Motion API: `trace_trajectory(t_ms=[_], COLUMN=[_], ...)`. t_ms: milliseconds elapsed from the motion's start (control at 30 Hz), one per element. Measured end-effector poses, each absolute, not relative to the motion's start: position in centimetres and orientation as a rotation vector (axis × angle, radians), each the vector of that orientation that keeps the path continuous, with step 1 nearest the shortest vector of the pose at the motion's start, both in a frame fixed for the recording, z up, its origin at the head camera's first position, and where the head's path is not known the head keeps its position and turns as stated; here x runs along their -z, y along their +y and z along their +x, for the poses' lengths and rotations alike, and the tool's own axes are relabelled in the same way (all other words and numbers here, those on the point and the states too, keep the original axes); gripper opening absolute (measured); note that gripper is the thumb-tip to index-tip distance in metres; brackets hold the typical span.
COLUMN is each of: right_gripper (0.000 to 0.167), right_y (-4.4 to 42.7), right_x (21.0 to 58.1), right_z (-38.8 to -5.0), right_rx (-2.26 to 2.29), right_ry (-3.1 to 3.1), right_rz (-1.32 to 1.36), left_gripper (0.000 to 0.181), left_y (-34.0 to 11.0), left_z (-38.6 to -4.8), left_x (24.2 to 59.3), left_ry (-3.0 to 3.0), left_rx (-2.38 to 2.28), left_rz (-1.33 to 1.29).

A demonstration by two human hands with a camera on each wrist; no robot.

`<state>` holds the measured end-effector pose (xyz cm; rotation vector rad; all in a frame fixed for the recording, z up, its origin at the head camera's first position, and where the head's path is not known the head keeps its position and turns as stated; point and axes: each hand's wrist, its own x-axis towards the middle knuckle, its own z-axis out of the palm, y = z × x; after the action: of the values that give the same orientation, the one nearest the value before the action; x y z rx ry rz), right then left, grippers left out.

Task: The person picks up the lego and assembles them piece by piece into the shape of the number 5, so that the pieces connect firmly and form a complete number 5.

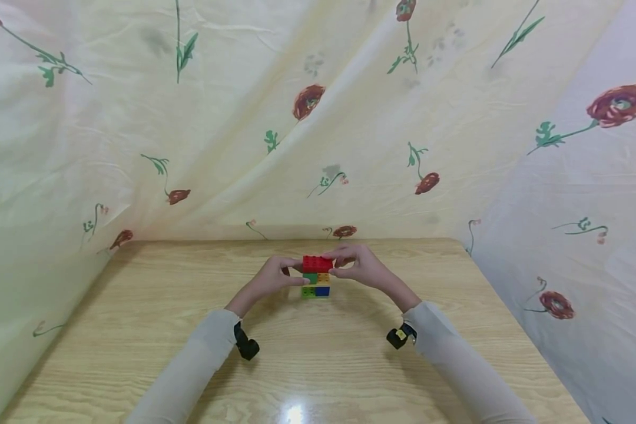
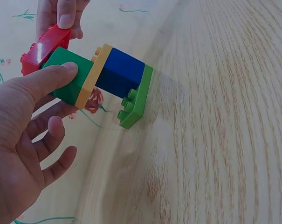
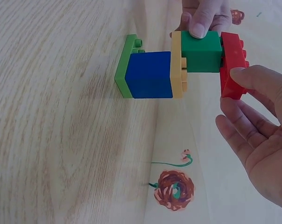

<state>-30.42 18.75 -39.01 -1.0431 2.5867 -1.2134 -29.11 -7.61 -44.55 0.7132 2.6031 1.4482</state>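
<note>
A stack of toy building bricks stands on the table. Lowest is a light green brick [image 2: 140, 100], with a blue block [image 3: 149, 74] on one end. Across that lies a yellow-orange brick [image 3: 176, 65], which carries a green block [image 3: 201, 52] on its opposite end. A red brick [image 1: 317, 263] tops the stack, tilted slightly against the green block in the right wrist view. My left hand [image 1: 275, 275] pinches the green block, thumb on its near face. My right hand [image 1: 361, 266] grips the red brick's right end between thumb and fingers.
The wooden table [image 1: 318, 353] reaches to a flowered cloth [image 1: 233, 129] hanging behind and at both sides. A black wrist camera [image 1: 246, 343] sits under the left wrist and another black wrist camera [image 1: 400, 337] under the right one.
</note>
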Motion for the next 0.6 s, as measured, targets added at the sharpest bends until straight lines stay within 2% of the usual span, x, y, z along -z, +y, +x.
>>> trace_trajectory(t_ms=[600], right_gripper=[0.036], right_y=[18.82], right_x=[38.79], right_z=[-30.65], right_rx=[1.18], right_ry=[2.571], right_rz=[-1.046], left_gripper=[0.042], left_y=[-7.65], left_z=[-29.11], left_x=[44.44], left_ry=[2.604], left_rx=[-1.435], left_rz=[0.718])
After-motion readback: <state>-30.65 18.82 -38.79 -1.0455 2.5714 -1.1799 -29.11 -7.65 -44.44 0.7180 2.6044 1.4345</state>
